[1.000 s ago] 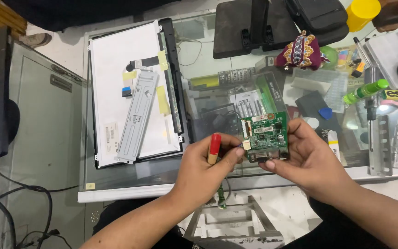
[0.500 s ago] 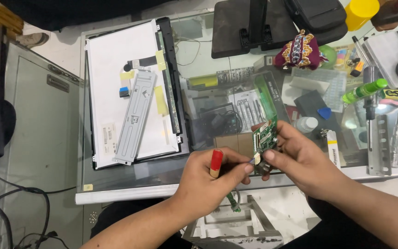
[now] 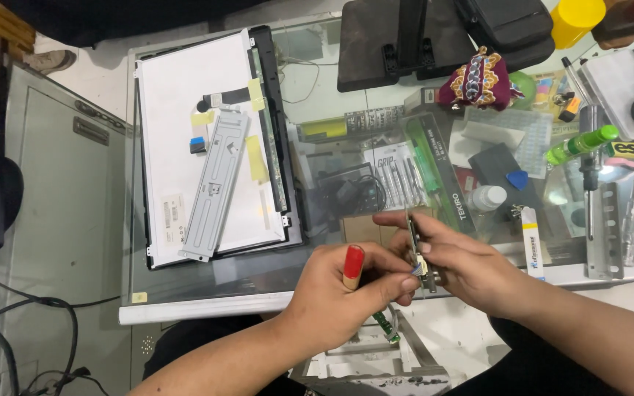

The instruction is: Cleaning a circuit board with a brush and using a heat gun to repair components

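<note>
Board (image 3: 414,242) turned edge-on since a second ago, pinched in right hand (image 3: 464,268). Left hand (image 3: 339,293) grips red-capped tool (image 3: 352,267), fingertips at board's lower edge.

Glass-topped workbench (image 3: 207,293), grey cabinet (image 3: 60,220) beside, pale floor.

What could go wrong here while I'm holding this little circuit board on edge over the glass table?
The small circuit board is pinched edge-on by the right hand alone, so it could slip and drop onto the glass table. The left hand grips a red-capped tool right beside the board; a slip could scratch its parts. The bare display panel lying nearby could get knocked.
</note>
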